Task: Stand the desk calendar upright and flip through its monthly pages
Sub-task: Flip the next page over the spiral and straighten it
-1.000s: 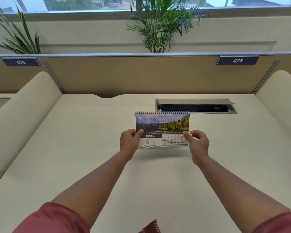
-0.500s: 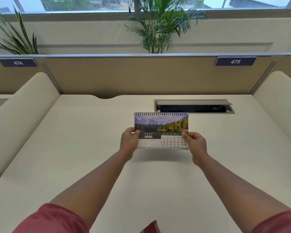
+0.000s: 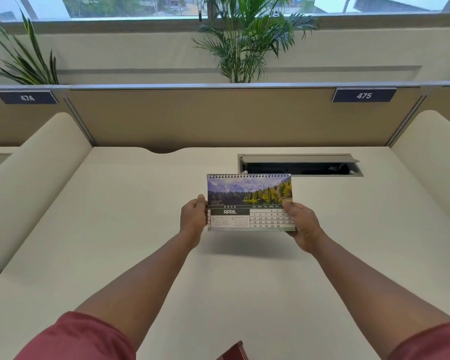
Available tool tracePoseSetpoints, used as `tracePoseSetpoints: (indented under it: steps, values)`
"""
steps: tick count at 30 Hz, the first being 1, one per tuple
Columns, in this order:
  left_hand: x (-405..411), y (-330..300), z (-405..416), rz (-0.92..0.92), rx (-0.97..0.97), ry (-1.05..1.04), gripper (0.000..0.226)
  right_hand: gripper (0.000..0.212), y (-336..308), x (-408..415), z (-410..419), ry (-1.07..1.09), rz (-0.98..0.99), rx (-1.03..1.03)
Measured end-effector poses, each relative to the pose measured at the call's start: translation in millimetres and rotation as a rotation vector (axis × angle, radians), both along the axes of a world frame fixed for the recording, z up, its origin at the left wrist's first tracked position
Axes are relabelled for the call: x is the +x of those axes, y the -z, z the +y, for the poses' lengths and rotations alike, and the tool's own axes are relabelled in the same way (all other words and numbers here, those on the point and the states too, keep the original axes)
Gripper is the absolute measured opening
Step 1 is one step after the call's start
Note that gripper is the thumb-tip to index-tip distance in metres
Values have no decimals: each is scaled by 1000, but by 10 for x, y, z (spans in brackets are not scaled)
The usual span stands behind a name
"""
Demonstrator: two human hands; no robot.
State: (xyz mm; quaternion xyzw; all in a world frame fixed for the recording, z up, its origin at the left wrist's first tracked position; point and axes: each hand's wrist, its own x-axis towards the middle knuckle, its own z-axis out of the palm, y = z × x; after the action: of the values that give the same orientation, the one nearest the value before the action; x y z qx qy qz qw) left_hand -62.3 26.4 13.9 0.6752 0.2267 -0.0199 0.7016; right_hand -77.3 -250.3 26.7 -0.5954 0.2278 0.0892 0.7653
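Observation:
The spiral-bound desk calendar [image 3: 247,201] faces me in the middle of the cream desk [image 3: 115,229], showing the APRIL page with a mountain lake photo above the date grid. It is held slightly above the desk, casting a shadow below it. My left hand [image 3: 192,219] grips its left edge. My right hand [image 3: 303,224] grips its lower right corner, with the thumb over the date grid.
An open cable tray [image 3: 300,166] is recessed in the desk just behind the calendar. A tan partition [image 3: 218,115] with labels 474 and 475 closes the back, and padded dividers flank both sides. Plants stand behind the partition. A striped red object [image 3: 233,353] is at the near edge.
My right hand has closed onto the calendar's lower right corner, thumb now on the page. The calendar has stayed almost where it was.

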Motion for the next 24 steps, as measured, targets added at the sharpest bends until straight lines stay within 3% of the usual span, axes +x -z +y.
tracePoseSetpoints:
  steps: [4,6,7,11,12,14,17,20,24]
  values:
    - [67,-55,58,106,-185,25,34,19,-60,3,-18,-10,-8,108]
    - [93,-60,64,110,-164,31,17,27,-83,-6,-36,-45,12,193]
    - [100,-43,69,86,-110,41,19,32,-89,-3,-50,-67,24,238]
    - [160,-46,71,-78,158,121,94,60,-130,68,-125,-163,-18,455]
    - [194,-85,66,-110,174,136,100,67,-156,94,-127,-164,-40,501]
    - [265,-200,29,-189,95,119,86,61,-211,146,-112,-96,-69,534]
    - [388,-362,-58,-318,130,66,31,44,-272,240,-68,-3,-154,462]
    - [518,-427,-120,-283,152,-6,41,41,-321,332,16,12,-265,245]
    - [670,-378,-151,-217,204,-81,28,47,-308,436,105,-26,-366,-203]
